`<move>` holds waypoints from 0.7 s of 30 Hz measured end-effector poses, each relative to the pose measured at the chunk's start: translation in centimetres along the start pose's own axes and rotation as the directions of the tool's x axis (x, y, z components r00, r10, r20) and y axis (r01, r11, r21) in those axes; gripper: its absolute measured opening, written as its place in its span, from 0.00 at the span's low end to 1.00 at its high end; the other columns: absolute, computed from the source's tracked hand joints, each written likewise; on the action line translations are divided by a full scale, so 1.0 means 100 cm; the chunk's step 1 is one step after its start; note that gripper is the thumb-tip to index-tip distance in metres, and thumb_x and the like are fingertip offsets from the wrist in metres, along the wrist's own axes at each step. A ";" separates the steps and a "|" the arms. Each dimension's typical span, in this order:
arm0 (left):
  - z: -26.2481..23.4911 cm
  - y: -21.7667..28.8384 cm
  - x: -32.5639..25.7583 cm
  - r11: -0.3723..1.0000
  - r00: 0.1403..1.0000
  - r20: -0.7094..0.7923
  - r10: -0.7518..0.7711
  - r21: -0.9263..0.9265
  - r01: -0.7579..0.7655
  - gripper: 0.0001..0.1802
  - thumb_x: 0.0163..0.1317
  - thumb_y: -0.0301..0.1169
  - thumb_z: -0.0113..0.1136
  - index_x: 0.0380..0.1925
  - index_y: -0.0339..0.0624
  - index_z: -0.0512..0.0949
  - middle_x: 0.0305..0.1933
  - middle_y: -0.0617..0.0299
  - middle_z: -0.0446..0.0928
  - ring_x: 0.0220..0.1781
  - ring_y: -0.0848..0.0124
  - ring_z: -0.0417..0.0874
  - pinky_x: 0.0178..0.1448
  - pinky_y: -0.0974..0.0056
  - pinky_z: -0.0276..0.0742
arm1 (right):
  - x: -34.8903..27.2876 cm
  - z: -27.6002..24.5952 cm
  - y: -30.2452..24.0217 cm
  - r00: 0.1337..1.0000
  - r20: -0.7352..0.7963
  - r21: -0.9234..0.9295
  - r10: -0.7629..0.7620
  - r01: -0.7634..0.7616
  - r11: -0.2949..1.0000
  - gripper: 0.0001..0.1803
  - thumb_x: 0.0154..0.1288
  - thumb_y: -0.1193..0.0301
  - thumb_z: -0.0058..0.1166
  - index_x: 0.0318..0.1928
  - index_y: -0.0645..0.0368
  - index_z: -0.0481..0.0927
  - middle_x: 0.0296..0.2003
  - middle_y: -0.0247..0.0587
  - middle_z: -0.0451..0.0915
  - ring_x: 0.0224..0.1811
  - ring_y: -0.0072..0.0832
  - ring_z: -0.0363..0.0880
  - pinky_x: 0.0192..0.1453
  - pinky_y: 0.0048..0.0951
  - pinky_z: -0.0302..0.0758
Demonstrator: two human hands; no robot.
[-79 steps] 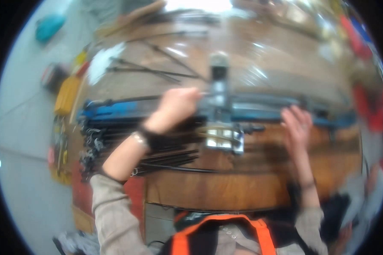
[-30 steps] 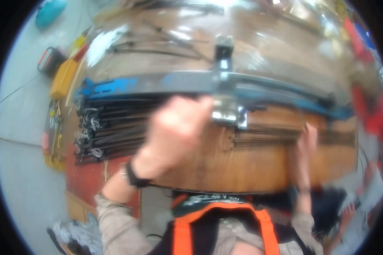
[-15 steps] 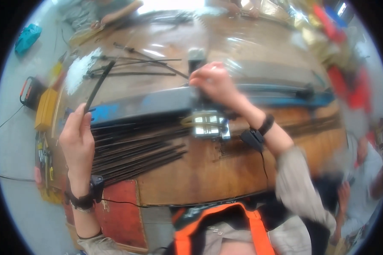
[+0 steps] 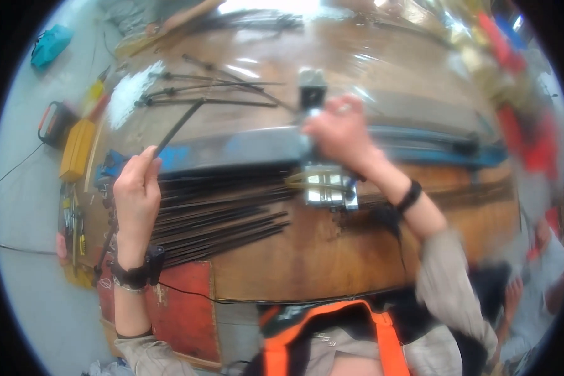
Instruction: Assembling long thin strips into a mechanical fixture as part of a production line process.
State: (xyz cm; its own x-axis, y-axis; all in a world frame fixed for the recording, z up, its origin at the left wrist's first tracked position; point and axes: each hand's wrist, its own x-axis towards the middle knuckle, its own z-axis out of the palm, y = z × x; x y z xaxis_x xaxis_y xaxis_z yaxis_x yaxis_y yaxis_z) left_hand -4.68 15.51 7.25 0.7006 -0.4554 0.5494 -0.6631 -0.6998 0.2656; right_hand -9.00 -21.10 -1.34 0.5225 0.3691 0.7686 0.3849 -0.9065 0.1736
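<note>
My left hand (image 4: 138, 194) is closed around the near end of a black rod (image 4: 178, 128), which slants up and away to the right. My right hand (image 4: 339, 131) is closed, fingers pinched together, just on the near side of a small black block (image 4: 312, 95) at the middle of the bench. Blur hides whatever its fingers may hold. Below that hand sits a shiny metal device (image 4: 326, 187) with a yellowish tube across it. A bundle of long black rods (image 4: 225, 216) lies between my hands, on the near side of a blue-and-grey rail (image 4: 244, 147).
Several black rods with thicker ends (image 4: 213, 101) lie crossed beyond the rail, beside a white patch (image 4: 131, 94). A yellow box (image 4: 77, 150) is at the left edge. A red panel (image 4: 182, 307) lies nearest me. Another person (image 4: 532, 301) is at the far right.
The view has shifted, so everything sits farther right. The rod in my left hand leans more to the right. My right hand has come slightly nearer, staying closed.
</note>
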 end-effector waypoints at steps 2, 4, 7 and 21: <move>0.003 -0.005 0.002 1.000 1.000 0.026 0.013 0.020 -0.014 0.12 0.65 0.22 0.57 0.48 0.35 0.79 0.37 0.47 0.79 0.36 0.52 0.80 0.41 0.58 0.75 | -0.035 -0.014 0.027 0.991 0.041 0.010 0.123 -0.124 0.992 0.05 0.61 0.72 0.59 0.28 0.50 0.79 0.24 0.30 0.78 0.38 0.33 0.75 0.58 0.38 0.63; 0.010 -0.006 0.004 0.998 0.995 0.083 0.053 0.029 -0.056 0.12 0.64 0.21 0.58 0.47 0.35 0.79 0.37 0.46 0.79 0.37 0.50 0.80 0.41 0.57 0.75 | -0.055 -0.028 0.045 0.971 0.070 0.053 0.229 -0.233 0.971 0.05 0.61 0.73 0.58 0.28 0.50 0.78 0.25 0.29 0.79 0.39 0.32 0.75 0.58 0.39 0.63; 0.022 0.006 0.017 0.998 0.995 0.091 0.051 -0.028 -0.048 0.12 0.63 0.21 0.58 0.47 0.35 0.79 0.37 0.46 0.79 0.37 0.49 0.80 0.41 0.57 0.75 | -0.058 -0.057 0.057 0.906 0.332 -0.058 0.264 -0.260 0.964 0.03 0.63 0.73 0.58 0.38 0.53 0.81 0.36 0.38 0.83 0.48 0.38 0.77 0.62 0.43 0.64; -0.024 0.052 0.012 0.995 0.993 0.085 0.087 -0.048 -0.083 0.12 0.65 0.21 0.58 0.49 0.35 0.79 0.34 0.50 0.78 0.31 0.59 0.79 0.39 0.63 0.74 | 0.034 0.029 0.008 0.908 0.246 0.516 0.338 -0.418 0.748 0.20 0.67 0.64 0.59 0.56 0.57 0.77 0.42 0.43 0.84 0.43 0.36 0.81 0.50 0.39 0.78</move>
State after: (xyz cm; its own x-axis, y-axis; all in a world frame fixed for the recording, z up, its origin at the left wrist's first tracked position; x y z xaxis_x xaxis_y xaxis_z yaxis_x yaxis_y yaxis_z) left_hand -7.92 12.64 11.15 0.6605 -0.5596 0.5006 -0.7307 -0.6324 0.2572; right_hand -4.73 -20.03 -0.38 0.7920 0.0790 0.6053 0.4616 -0.7264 -0.5091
